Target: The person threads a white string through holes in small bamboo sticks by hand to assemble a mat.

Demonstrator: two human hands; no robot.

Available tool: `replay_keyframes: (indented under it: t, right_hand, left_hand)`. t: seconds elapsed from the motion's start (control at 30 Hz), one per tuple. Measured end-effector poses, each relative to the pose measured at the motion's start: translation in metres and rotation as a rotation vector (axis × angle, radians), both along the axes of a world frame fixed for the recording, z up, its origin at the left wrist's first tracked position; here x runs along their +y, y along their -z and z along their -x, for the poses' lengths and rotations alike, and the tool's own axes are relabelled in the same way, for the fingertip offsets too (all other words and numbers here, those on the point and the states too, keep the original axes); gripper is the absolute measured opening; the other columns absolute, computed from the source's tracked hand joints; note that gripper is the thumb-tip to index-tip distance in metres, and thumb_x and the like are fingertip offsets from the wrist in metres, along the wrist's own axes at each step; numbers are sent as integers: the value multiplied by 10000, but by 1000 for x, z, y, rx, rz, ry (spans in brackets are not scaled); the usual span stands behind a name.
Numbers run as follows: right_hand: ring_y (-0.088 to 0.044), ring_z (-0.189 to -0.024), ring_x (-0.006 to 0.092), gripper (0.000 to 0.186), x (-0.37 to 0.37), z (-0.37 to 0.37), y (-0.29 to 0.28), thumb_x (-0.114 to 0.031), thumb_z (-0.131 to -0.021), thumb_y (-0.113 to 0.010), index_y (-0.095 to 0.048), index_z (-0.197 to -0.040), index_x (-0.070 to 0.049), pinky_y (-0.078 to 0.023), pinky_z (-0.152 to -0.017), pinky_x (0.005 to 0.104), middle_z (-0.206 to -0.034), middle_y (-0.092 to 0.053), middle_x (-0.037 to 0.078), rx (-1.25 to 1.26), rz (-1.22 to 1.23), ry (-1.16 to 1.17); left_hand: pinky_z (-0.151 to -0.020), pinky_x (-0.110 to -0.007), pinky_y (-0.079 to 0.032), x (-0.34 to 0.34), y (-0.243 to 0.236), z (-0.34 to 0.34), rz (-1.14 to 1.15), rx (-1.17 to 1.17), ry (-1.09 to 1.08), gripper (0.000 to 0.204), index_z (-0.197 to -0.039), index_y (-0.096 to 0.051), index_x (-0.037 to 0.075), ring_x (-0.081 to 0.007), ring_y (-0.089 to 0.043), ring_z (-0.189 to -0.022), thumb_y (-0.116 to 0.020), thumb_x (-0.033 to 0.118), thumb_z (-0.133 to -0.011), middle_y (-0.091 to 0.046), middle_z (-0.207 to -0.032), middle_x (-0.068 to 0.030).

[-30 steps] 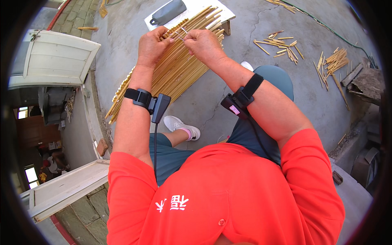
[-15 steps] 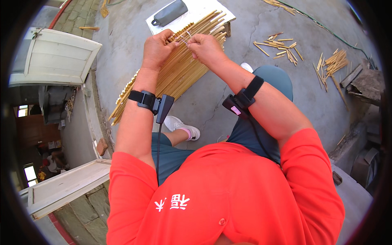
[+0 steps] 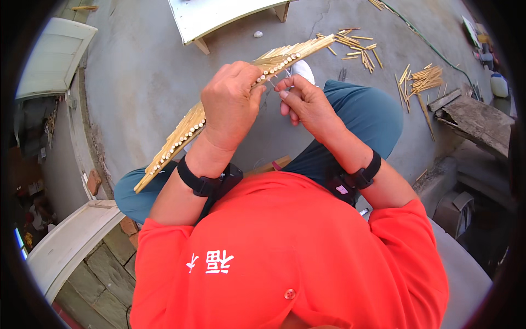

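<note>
Straw-yellow stalk mat, held slantwise above lap and floor, round pale ends lined along the near edge. Clasped near its middle by the left hand, fingers folded over that edge. Thin pale thread between both hands, close to the mat. Right hand just beside, fingers curled, thumb near forefinger; cannot tell whether pinching the thread or merely next to it. Main hazard, by judgement: slack in the thread, hence stalks slipping lengthwise and an uneven edge. Opposite hazard: too hard a tug, liable to snap thread or crack a stalk. Also risky: one-handed hold on a long, tilted piece, prone to twisting with any loosening of the clasp. Lower end over the left knee of the blue trousers, so apt to catch there during a turn. Black wrist straps, possible snag for loose thread. Farther out: white shoe near the upper end, white surface well apart, scattered stalks on grey floor, easily trodden on.
</note>
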State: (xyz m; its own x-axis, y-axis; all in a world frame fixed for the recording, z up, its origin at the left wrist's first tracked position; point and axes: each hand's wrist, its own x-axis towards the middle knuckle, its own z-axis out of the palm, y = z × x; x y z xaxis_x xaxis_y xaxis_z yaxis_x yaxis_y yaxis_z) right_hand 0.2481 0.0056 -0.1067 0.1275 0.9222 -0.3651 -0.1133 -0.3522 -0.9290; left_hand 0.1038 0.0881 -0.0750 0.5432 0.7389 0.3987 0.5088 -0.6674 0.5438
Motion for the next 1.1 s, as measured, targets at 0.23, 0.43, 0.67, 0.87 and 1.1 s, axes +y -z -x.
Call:
replay_keyframes:
  t: [0.23, 0.43, 0.67, 0.87, 1.1]
  right_hand:
    - [-488, -581, 50, 64, -24, 6, 8, -74, -907, -534, -547, -960, -41, -390, -534, 193, -658, -537, -21, -58, -17, -6]
    - [-486, -602, 54, 47, -34, 11, 16, -33, -900, -537, -543, -945, -24, -410, -558, 201, -751, -572, 2, 1, -71, 29]
    - [-514, -607, 57, 70, -40, 12, 18, 6, -880, -554, -570, -944, -17, -435, -543, 215, -788, -616, 17, -46, -129, 56]
    - [-561, -584, 102, 96, -41, 9, 18, 30, -870, -553, -591, -954, 2, -443, -516, 235, -773, -624, 61, -229, -312, 68]
    - [-594, -631, 140, 120, -37, 2, 9, 46, -866, -545, -601, -968, 13, -464, -563, 244, -803, -633, 94, -231, -182, -29]
  left_hand:
    - [-614, -328, -466, -22, 4, 11, -39, -49, 80, 241, -836, -632, 35, -272, -579, -705, -717, -28, -620, -623, -813, -97]
    - [-576, -319, -459, -27, 6, 15, -29, -111, 157, 265, -853, -632, 17, -262, -574, -673, -702, -67, -611, -617, -795, -113]
    - [-534, -291, -460, -24, 13, 17, -231, -45, 282, 275, -872, -625, -21, -212, -578, -650, -594, 25, -603, -593, -779, -98]
    - [-517, -270, -457, -22, 11, 16, -327, 37, 346, 278, -858, -635, -44, -197, -581, -643, -609, 57, -600, -587, -764, -121]
    - [-620, -294, -509, -25, 7, 24, -122, 13, 336, 307, -920, -653, -61, -254, -610, -726, -665, -91, -615, -621, -861, -146]
